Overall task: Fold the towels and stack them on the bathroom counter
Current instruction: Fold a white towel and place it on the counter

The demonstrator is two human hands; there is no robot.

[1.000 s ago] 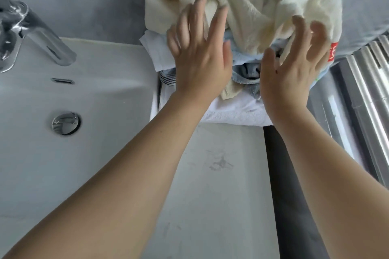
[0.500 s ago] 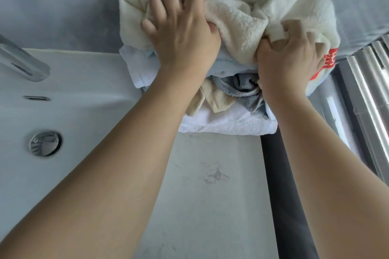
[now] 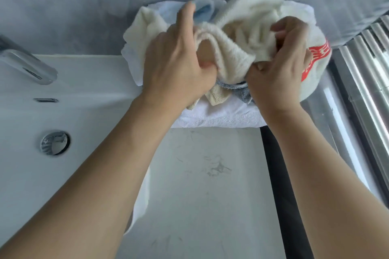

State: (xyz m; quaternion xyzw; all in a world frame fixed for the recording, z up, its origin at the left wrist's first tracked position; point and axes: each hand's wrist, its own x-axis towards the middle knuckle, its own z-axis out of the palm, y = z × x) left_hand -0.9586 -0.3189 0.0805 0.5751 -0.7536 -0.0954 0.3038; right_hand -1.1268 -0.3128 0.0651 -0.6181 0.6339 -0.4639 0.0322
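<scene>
A crumpled cream towel (image 3: 248, 27) with a red printed band lies on top of a pile of towels at the back of the counter (image 3: 206, 185). My left hand (image 3: 179, 65) grips its left part, fingers curled into the cloth. My right hand (image 3: 280, 65) grips its right part. Under it show a light blue towel (image 3: 203, 11), a grey towel (image 3: 242, 92), a beige towel (image 3: 216, 96) and a white towel (image 3: 221, 118) at the bottom.
A white sink (image 3: 73, 124) with a chrome drain (image 3: 54, 142) and a chrome tap (image 3: 27, 65) lies to the left. Grey wall tiles (image 3: 84, 6) stand behind the pile. Ribbed metal rails (image 3: 366, 82) and a dark gap (image 3: 280, 195) run along the counter's right edge.
Both hands went from hovering open over the pile to gripping the cream towel. They have bunched it and pulled it toward me, uncovering the light blue towel behind.
</scene>
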